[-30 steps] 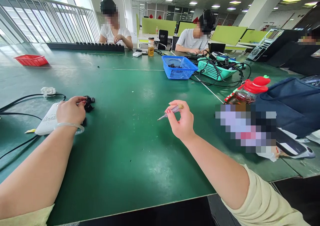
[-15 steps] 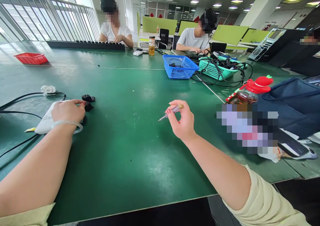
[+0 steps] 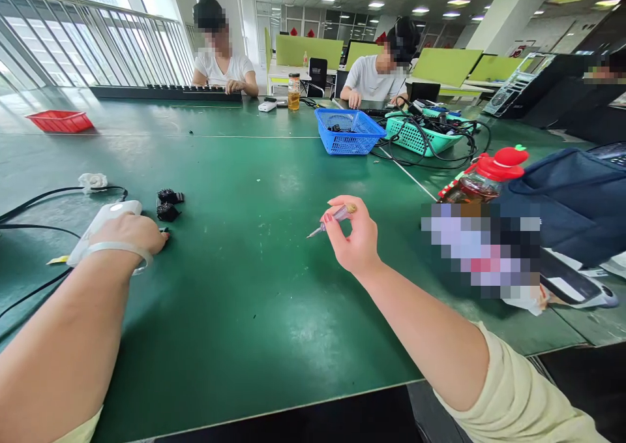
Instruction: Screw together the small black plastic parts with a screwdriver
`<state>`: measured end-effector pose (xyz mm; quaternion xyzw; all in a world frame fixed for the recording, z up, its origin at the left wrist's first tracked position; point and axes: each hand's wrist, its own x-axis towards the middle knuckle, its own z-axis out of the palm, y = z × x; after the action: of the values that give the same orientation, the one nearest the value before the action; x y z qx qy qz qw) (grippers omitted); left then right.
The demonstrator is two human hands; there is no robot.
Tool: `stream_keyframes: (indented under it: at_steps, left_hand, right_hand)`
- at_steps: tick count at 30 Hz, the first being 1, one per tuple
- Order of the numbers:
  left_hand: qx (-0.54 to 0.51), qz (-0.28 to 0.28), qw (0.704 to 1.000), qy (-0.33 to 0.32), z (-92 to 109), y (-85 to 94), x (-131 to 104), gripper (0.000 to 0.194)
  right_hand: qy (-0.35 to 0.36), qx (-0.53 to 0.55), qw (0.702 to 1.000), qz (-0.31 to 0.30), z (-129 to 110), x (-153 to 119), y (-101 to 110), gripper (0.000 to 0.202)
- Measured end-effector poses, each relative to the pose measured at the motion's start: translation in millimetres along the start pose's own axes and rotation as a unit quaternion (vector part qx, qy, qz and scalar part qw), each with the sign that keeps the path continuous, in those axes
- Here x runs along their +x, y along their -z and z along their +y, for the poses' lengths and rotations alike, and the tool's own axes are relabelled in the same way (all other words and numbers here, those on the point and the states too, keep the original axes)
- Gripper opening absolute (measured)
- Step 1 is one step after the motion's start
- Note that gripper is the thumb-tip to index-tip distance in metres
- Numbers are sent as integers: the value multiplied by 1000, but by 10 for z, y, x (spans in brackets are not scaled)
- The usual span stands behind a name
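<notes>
Head view: On a green table (image 3: 220, 338), a white box (image 3: 105, 224) is partly covered by the left hand (image 3: 128, 232). In the right hand's (image 3: 355, 237) pinched fingers a screwdriver (image 3: 337, 216) is held, its tip set to no part. Just beyond the left hand's fingers, two black parts (image 3: 167, 212) are seen untouched; at those fingers a dark piece (image 3: 165, 229) is glimpsed, whether gripped cannot be told. No finished work is shown.

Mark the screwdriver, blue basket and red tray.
Screwdriver (image 3: 342, 213): head view, on its handle.
Blue basket (image 3: 348, 145): head view, on its near outer wall.
Red tray (image 3: 60, 124): head view, on its near outer wall.
</notes>
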<state>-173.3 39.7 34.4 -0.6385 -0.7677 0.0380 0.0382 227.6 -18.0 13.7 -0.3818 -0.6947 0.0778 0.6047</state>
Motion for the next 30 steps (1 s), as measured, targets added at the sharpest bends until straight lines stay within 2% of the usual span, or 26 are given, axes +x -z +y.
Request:
stream_keyframes:
  at_steps: [2, 3, 7, 10, 22, 27, 30]
  left_hand:
    - [52, -23, 998, 37, 125, 95, -76, 55]
    - [56, -10, 997, 47, 187, 147, -113, 55]
    - [-32, 108, 992, 64, 348, 260, -168, 52]
    - [-58, 136, 988, 32, 376, 226, -116, 48]
    - [-18, 25, 999, 40, 324, 137, -6, 64]
    - [8, 41, 998, 40, 253, 86, 19, 63]
    - [12, 59, 998, 19, 328, 122, -37, 56]
  right_hand:
    - [3, -2, 1000, 1, -1, 3, 3, 12]
    - [4, -4, 1000, 1, 0, 4, 4, 12]
    - [9, -7, 1000, 0, 3, 6, -3, 12]
    - [2, -9, 1000, -2, 1, 3, -8, 12]
    - [1, -12, 1000, -5, -2, -6, -22, 12]
    - [2, -8, 1000, -6, 3, -12, -26, 13]
    - [8, -8, 1000, -4, -2, -6, -29, 12]
